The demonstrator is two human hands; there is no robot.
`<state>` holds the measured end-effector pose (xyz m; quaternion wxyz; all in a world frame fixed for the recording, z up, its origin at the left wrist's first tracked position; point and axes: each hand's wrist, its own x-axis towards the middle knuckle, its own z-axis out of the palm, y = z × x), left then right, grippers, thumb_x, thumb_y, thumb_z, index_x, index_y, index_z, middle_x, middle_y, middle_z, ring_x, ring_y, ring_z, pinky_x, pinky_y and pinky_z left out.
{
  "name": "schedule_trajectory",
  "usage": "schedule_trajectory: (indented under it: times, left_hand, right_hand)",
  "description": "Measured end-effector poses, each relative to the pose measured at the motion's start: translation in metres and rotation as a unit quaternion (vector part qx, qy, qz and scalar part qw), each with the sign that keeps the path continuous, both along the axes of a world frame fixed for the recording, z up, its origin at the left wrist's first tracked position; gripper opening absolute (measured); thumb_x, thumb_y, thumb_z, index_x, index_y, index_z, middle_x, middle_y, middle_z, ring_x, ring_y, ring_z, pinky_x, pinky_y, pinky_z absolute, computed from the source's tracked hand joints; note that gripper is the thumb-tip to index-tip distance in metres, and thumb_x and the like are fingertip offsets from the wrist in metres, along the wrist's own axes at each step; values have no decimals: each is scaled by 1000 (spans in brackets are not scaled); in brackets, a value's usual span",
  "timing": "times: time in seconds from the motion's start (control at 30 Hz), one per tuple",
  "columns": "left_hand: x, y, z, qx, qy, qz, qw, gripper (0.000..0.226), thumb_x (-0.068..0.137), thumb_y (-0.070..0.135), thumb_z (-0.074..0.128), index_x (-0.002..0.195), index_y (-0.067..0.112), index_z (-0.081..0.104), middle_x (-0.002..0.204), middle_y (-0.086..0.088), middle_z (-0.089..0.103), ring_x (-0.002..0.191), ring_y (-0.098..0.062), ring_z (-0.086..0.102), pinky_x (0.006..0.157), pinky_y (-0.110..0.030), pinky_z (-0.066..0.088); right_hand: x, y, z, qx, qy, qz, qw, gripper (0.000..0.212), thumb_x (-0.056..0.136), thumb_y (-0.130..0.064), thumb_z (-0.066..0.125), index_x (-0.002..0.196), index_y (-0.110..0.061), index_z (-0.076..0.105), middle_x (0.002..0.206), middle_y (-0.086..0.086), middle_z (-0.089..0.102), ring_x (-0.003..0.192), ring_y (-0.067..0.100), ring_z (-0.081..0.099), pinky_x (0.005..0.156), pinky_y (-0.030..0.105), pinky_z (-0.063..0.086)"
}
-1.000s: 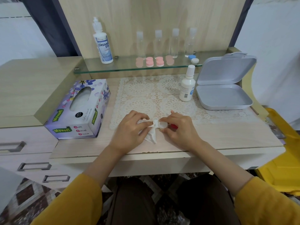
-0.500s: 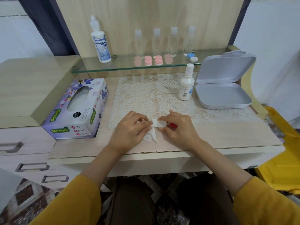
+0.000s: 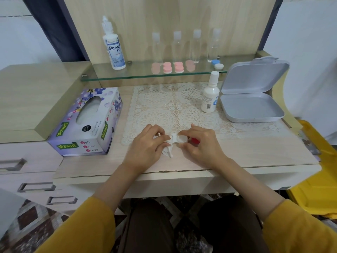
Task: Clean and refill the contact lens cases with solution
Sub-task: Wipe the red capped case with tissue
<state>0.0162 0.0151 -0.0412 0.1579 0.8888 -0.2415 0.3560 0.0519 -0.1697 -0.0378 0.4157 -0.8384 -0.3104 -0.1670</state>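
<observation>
I'm holding the white lens case [image 3: 177, 138] between both hands at the near edge of the lace mat [image 3: 164, 106]. My left hand [image 3: 145, 145], fingers curled, is pinching a tissue [image 3: 168, 152] against the case's 9 o'clock well. My right hand [image 3: 200, 146] is gripping the 3 o'clock well with thumb and forefinger, with something red [image 3: 195, 140] tucked under its fingers, can't tell what. The small solution bottle [image 3: 210, 95] is standing at 1 o'clock from the case, the open grey tin [image 3: 251, 108] is sitting just beside it at 2, and the tissue box [image 3: 87, 125] is lying at 10.
</observation>
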Motion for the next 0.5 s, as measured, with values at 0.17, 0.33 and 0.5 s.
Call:
schedule_trajectory:
  times: [0.17,0.33,0.5]
  left_hand:
    - [1,2,-3,-2,16,-32,999,21,84,20,56,87,5,70,91,4,44,77,-13,44,54,-29,47]
    - [0,0,-1,6,32,-29,999,22,83,19,54,83,1,68,87,4,41,76,-13,43,52,-27,45]
    - [-1,1,-2,-23,0,-17,1000,11,79,11,61,80,2,66,84,4,41,71,-13,44,57,-21,38]
  right_hand:
    - [-1,-1,1,2,-6,11,1000,21,70,-9,75,91,-6,73,61,-11,48,51,3,45,105,20,32]
    - [-2,0,0,-4,-11,17,1000,22,69,-9,72,91,-7,73,66,-12,46,55,-6,44,103,23,34]
    - [-5,1,3,2,-10,19,1000,23,68,-4,74,91,-5,72,66,-9,45,54,-5,42,95,31,44]
